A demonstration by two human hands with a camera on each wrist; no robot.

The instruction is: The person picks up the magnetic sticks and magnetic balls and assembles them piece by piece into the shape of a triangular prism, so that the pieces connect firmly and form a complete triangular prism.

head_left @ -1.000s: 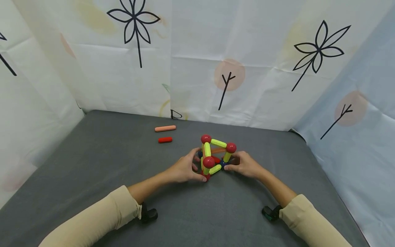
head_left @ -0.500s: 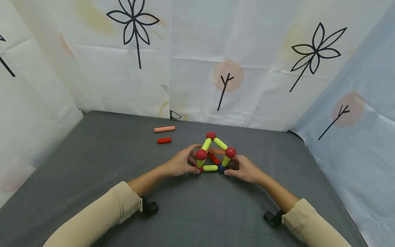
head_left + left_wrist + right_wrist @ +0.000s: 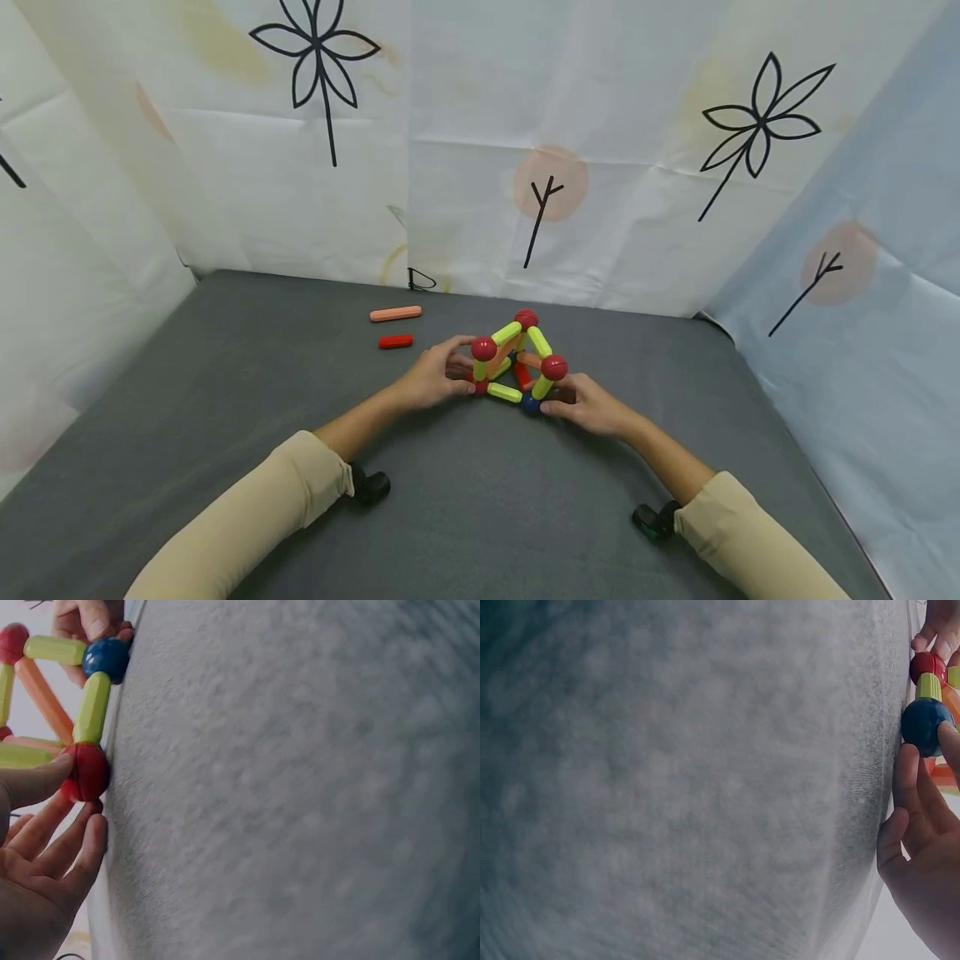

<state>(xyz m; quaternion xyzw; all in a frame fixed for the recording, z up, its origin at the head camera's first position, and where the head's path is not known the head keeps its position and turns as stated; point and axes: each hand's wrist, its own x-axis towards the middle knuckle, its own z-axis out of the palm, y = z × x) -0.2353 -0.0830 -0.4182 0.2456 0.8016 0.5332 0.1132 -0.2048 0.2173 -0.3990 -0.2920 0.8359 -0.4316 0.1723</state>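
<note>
A building model of magnetic sticks and balls stands in front of both hands, its yellow stick point(image 3: 504, 392) joining two bottom corners. My left hand point(image 3: 431, 377) pinches the red ball point(image 3: 88, 774) at its near left corner between thumb and fingers. At the near right corner, the thumb and fingers of my right hand point(image 3: 594, 407) hold the dark blue ball point(image 3: 924, 724). Three more red balls top the model, the rearmost red ball point(image 3: 527, 319) being highest. Orange sticks and a red stick point(image 3: 522, 376) show inside. The model's far base is partly hidden.
On the grey table point(image 3: 480, 517), a loose orange stick point(image 3: 395, 313) and a shorter red stick point(image 3: 396, 342) lie left of the model. A patterned white cloth point(image 3: 465, 150) hangs behind the table and along its sides.
The model has turned clockwise in the head view. My left hand moved left and away from me with its red ball; my right hand shifted only slightly.
</note>
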